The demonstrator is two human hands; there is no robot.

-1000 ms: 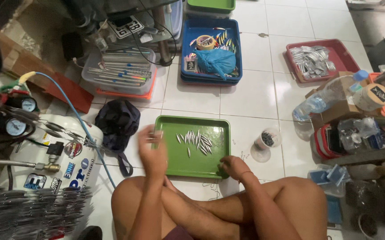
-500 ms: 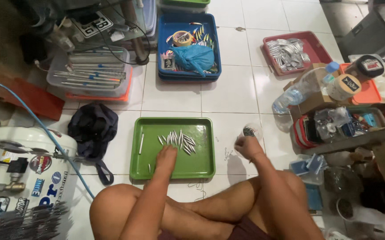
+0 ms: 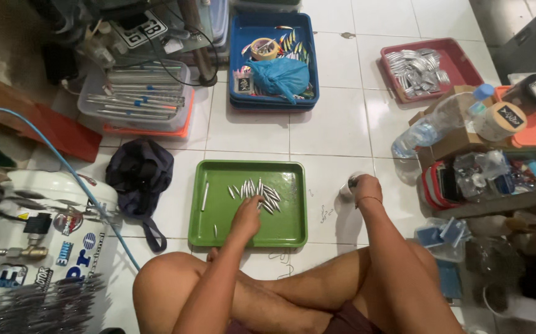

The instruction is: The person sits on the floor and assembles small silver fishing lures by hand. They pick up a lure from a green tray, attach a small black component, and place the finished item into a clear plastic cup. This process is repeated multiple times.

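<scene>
Now | left hand [image 3: 246, 218] on lures [image 3: 257, 190] in green tray [image 3: 218, 216] | right hand [image 3: 367, 187] apart

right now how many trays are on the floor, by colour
green plastic tray, under the left hand: 1
blue plastic tray: 1
red plastic tray: 1
total: 3 trays

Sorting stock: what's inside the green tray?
Green plastic tray: a row of small silver lure bodies and one white stick. The left hand covers some.
</scene>
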